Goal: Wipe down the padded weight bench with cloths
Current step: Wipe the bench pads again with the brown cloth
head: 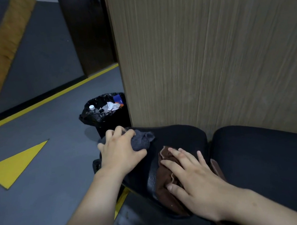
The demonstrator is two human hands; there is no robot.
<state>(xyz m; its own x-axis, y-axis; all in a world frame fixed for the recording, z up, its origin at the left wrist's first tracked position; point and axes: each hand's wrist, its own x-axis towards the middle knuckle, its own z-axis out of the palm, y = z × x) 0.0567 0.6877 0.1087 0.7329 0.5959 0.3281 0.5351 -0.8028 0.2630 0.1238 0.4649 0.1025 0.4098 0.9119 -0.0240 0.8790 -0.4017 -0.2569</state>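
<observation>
Right hand (pixel 192 183), fingers spread, I press flat on brown cloth (pixel 164 183); at 10 o'clock, left hand (pixel 120 151) fingers clamped on grey cloth (pixel 142 139), both on the surface (pixel 180 136).

Left hand (pixel 119 151), frame centre: fingers curled in a grasp, forearm bare. Right hand (pixel 191 180), lower right: palm down, fingers spread flat.

Bench pad (pixel 177 137) probably glossy vinyl; cloths fuzzy; panel (pixel 211 48) wood-grained
</observation>
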